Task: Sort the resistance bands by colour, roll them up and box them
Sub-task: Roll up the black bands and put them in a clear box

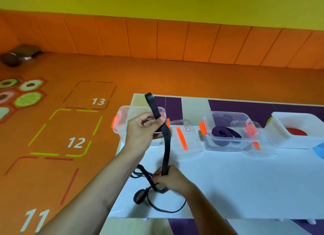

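Black band — upright between hands

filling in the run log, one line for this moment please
left hand: holds black band raised | right hand: grips it lower | purple band: in clear box

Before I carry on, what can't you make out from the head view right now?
All in the head view:
Left clear box: inside hidden behind the left hand and black band.
Blue thing: cut off by the right edge.
Lid label: too small to read.
Red band: partly hidden by the white box wall.
Black band's loops by the right hand: motion-blurred.
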